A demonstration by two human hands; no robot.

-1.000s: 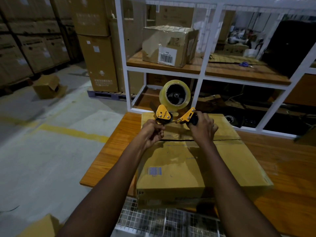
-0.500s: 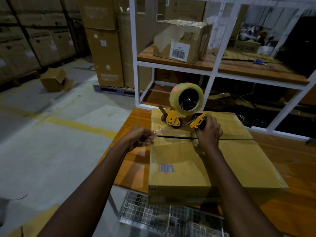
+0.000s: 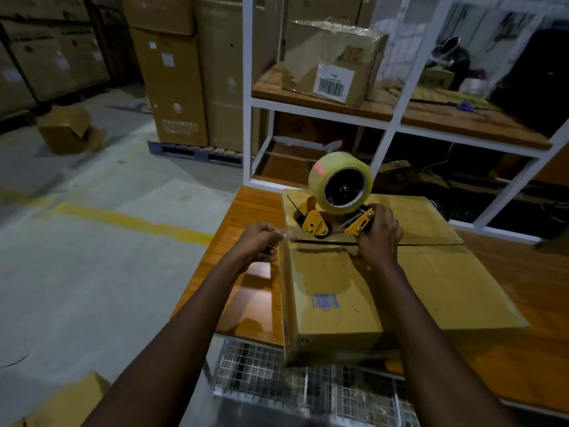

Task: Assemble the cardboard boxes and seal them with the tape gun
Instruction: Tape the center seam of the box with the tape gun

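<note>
A closed cardboard box (image 3: 385, 285) lies on the wooden table (image 3: 252, 217), its two top flaps meeting at a dark seam. On the box top stands a yellow tape gun (image 3: 326, 221) with a clear tape roll (image 3: 340, 181). My right hand (image 3: 380, 235) grips the gun's handle over the seam. My left hand (image 3: 260, 241) is at the box's left edge and pinches the free end of the clear tape, which is stretched from the gun to the fingers.
A white shelf frame (image 3: 248, 87) stands behind the table with a taped box (image 3: 332, 60) on it. Stacked cartons (image 3: 175, 81) sit on a pallet at the left. A loose box (image 3: 66, 129) lies on the floor. A wire mesh basket (image 3: 295, 377) sits below the table edge.
My left hand has let go of the gun's front and moved left past the box edge, drawing tape out. The gun came down onto the box top.
</note>
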